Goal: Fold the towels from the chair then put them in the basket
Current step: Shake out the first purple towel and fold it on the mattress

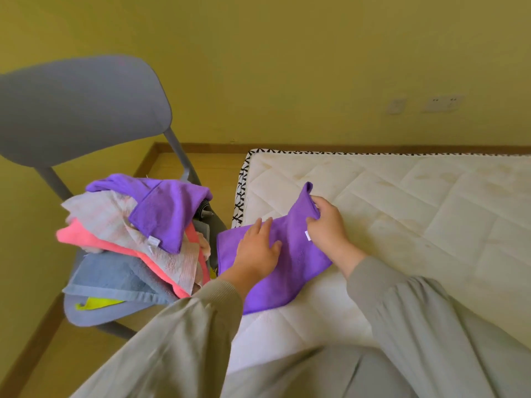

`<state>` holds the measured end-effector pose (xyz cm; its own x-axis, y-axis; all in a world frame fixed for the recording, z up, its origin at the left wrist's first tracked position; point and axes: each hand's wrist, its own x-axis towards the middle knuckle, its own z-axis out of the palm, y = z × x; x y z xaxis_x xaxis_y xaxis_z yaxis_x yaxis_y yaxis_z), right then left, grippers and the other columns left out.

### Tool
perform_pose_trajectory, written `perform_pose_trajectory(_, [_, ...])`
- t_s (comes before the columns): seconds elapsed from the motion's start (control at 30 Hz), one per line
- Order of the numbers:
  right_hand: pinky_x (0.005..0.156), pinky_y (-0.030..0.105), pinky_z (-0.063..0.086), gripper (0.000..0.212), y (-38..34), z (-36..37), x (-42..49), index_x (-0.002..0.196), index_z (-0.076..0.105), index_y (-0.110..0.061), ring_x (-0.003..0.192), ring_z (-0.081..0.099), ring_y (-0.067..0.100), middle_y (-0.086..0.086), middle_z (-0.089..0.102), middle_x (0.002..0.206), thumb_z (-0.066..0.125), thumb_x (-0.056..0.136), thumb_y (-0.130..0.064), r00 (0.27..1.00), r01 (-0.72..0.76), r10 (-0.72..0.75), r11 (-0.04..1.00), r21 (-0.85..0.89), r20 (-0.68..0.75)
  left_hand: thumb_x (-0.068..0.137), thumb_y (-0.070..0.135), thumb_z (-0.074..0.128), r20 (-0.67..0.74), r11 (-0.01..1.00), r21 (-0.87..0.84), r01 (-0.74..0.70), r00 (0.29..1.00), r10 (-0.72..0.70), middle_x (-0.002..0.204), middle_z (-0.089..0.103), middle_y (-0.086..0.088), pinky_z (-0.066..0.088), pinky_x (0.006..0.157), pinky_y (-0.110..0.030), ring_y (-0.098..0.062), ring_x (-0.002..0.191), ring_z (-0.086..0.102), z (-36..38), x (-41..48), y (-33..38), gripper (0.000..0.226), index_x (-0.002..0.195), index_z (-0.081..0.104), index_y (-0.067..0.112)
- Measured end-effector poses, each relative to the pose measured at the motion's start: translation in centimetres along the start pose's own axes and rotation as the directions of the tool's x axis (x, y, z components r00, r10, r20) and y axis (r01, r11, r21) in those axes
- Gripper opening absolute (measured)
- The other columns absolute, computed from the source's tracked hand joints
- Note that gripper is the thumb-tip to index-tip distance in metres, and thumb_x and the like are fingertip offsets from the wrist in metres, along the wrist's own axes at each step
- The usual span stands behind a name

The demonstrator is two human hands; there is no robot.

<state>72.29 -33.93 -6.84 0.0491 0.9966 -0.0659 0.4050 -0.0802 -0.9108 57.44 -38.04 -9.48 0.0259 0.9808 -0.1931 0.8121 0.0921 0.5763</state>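
The left hand presses flat on the purple towel; the right hand pinches its lifted far corner. The towel lies by the left edge of the mattress, its long axis running away and rightward, with bare quilting to its right and the chair just left.

Quilted white mattress carries purple towel at left edge; grey chair seat holds towel pile.

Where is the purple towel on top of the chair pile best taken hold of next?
Probably take the purple towel at its near, white-tagged corner: it lies topmost and that corner overhangs the cream towel, free to pinch. Come from above on the mattress side.
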Motion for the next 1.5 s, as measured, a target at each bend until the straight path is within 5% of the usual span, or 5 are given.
perform_pose_trajectory(0.23, [0.053, 0.025, 0.035, 0.033, -9.1, -0.8, -1.7, 0.081, 0.066, -0.006, 0.057, 0.045, 0.014, 0.001, 0.053, 0.064, 0.042, 0.075, 0.015, 0.943, 0.247, -0.229, 0.968, -0.05, 0.242, 0.09, 0.012, 0.057, -0.145, 0.927, -0.37, 0.064, 0.981, -0.126, 0.143, 0.046, -0.01, 0.036, 0.101, -0.029, -0.026, 0.131, 0.044, -10.9, -1.3, 1.7, 0.059, 0.145, 0.035, 0.016])
perform_pose_trajectory(0.47, [0.077, 0.031, 0.048, 0.042, -16.8, -1.9, -5.7, 0.094, 0.072, -0.009, 0.087, 0.062, 0.024, 0.014, 0.07, 0.096, 0.043, 0.078, 0.017, 0.826, 0.439, -0.37, 0.896, -0.072, 0.426, 0.075, -0.015, 0.063, -0.054, 0.643, -0.762, -0.08, 0.997, 0.06, 0.134, 0.054, -0.006, 0.038, 0.107, -0.037, -0.019, 0.126, 0.049, -19.2, -6.3, 2.6, 0.065, 0.134, 0.048, 0.011])
perform_pose_trajectory(0.7, [0.058, 0.025, 0.037, 0.019, -22.2, -3.4, -8.4, 0.079, 0.067, -0.005, 0.067, 0.047, 0.013, 0.006, 0.057, 0.071, 0.052, 0.084, 0.006, 0.795, 0.516, -0.425, 0.849, -0.115, 0.432, 0.085, 0.003, 0.066, -0.182, 0.658, -0.735, -0.166, 0.982, 0.044, 0.088, 0.072, -0.009, 0.051, 0.09, -0.039, -0.021, 0.084, 0.066, -22.8, -11.1, 4.0, 0.009, 0.09, 0.073, 0.008])
perform_pose_trajectory(1.03, [0.04, 0.017, 0.027, 0.046, -24.7, -3.7, -11.3, 0.048, 0.042, -0.02, 0.038, 0.034, 0.003, -0.008, 0.039, 0.044, 0.066, 0.088, -0.027, 0.827, 0.528, -0.428, 0.815, -0.241, 0.366, 0.096, 0.03, 0.052, -0.517, 0.832, -0.493, -0.252, 0.855, -0.047, 0.065, 0.046, -0.004, 0.035, 0.056, -0.023, -0.014, 0.06, 0.041, -24.9, -16.5, 6.2, 0.041, 0.07, 0.055, -0.002])
perform_pose_trajectory(1.5, [0.078, 0.023, 0.046, 0.03, -27.4, -3.8, -15.1, 0.065, 0.056, -0.023, 0.086, 0.062, 0.009, 0.006, 0.069, 0.095, 0.072, 0.076, 0.0, 0.728, 0.633, -0.581, 0.774, -0.03, 0.363, 0.098, 0.03, 0.047, -0.687, 0.917, -0.289, -0.274, 0.727, 0.001, 0.055, 0.035, 0.002, 0.025, 0.044, -0.021, -0.014, 0.05, 0.029, -28.2, -20.7, 7.1, 0.04, 0.062, 0.038, 0.014])
